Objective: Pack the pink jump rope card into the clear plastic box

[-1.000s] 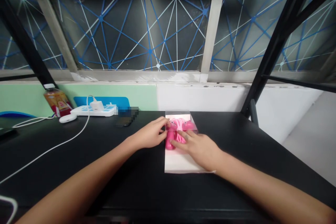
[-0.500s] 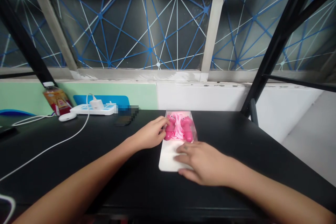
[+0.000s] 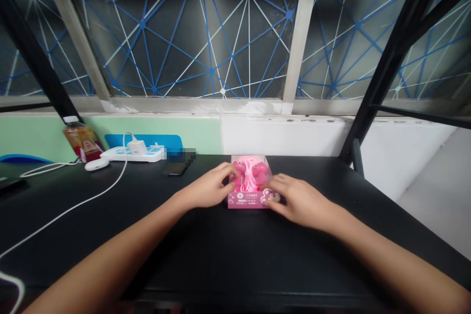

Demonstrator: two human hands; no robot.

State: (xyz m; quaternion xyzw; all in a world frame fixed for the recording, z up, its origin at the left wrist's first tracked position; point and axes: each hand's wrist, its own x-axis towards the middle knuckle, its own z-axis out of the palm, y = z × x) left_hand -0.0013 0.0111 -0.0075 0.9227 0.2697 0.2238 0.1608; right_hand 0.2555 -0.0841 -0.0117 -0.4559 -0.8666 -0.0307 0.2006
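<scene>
A pink box (image 3: 246, 202) with a clear cover lies on the black tabletop in front of me. Through the cover shows a jump rope (image 3: 250, 172), its pale pink cord bundled between two darker pink handles. The printed front panel of the box stands up, with a cartoon bear at its right end. My left hand (image 3: 211, 186) grips the box along its left side, fingers curled over the edge. My right hand (image 3: 298, 201) holds the front right corner, thumb at the front panel and fingers by the right side; its fingertips are partly blurred.
At the back left stand a drink bottle (image 3: 83, 138) and a white power strip (image 3: 152, 153) with a charger (image 3: 137, 146) plugged in. A white cable (image 3: 91, 197) runs across the left side. A dark phone (image 3: 178, 166) lies nearby. Black frame posts (image 3: 379, 78) flank the desk.
The white flap that lay flat towards me is folded up, so its printed pink face shows as the front of the box. My right hand moved up and away to the box's right corner.
</scene>
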